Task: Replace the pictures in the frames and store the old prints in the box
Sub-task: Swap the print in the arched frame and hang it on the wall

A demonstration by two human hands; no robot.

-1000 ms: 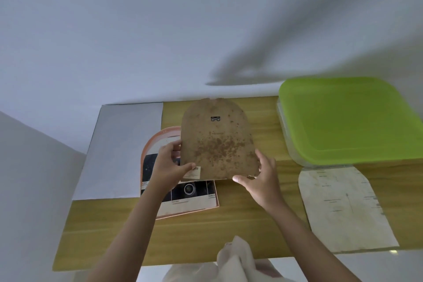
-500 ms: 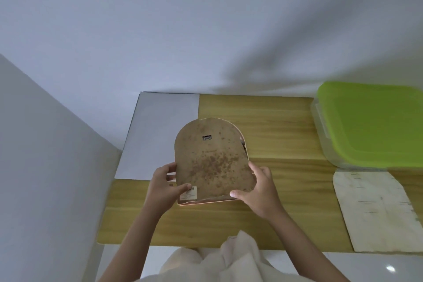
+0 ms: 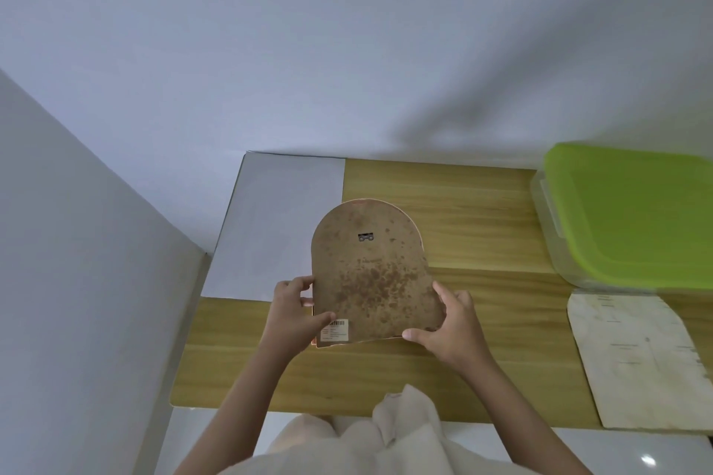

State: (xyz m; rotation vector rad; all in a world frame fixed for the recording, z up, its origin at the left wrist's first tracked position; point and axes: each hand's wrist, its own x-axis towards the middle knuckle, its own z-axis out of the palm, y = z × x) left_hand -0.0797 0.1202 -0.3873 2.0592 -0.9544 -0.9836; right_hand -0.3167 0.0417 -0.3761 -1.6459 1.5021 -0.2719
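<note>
The arched backing board (image 3: pixel 370 274) is now lying over the frame (image 3: pixel 326 344), no longer lifted clear of it. The left hand (image 3: pixel 297 314) and right hand (image 3: pixel 449 324) are pinching its near corners, its long axis running away from the fingers across the table (image 3: pixel 463 204).

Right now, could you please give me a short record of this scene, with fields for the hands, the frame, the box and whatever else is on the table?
left hand: grips the backing board's lower left edge
right hand: grips its lower right corner
backing board: arched, brown, stained, lying on the pink frame
box: far right, green lid on
old print: pale arched sheet, in front of the box
grey sheet: far left of wooden table
</note>
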